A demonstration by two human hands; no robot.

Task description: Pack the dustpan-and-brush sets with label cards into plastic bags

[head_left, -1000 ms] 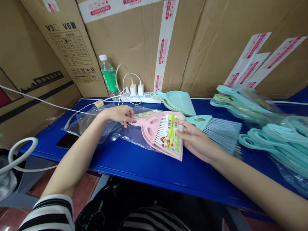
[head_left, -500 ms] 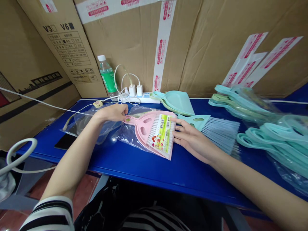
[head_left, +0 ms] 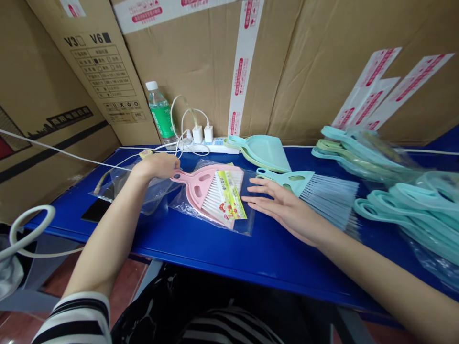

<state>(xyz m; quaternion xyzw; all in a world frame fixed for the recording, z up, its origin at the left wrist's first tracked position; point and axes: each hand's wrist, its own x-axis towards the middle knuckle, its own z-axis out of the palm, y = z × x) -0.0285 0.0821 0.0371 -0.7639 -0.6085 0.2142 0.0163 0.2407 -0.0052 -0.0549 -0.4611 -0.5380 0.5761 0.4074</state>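
Note:
A pink dustpan (head_left: 194, 197) with a matching pink hand brush (head_left: 211, 200) on it lies at the middle of the table. My left hand (head_left: 159, 166) is closed on the handle end of the set. Across the white bristles sits a yellow-green printed label card (head_left: 231, 196), now skewed. Clear plastic bag (head_left: 247, 224) shows around and below the set; whether the set is inside it I cannot tell. To the right, my right hand (head_left: 278, 203) is open with fingers stretched towards the card, holding nothing. Beside that hand lies a mint brush (head_left: 328, 196) with blue-grey bristles.
Mint and green dustpans (head_left: 267, 150) lie at the back. Bagged mint sets (head_left: 405, 210) are piled at the right. A power strip (head_left: 222, 145) with chargers, a water bottle (head_left: 162, 114) and cables stand along the cardboard boxes (head_left: 208, 71). More clear bags (head_left: 154, 196) lie left.
The pink set has slid left with my left hand. My right hand has come off the bristle end, and the label card has shifted askew, with more bag showing on the right.

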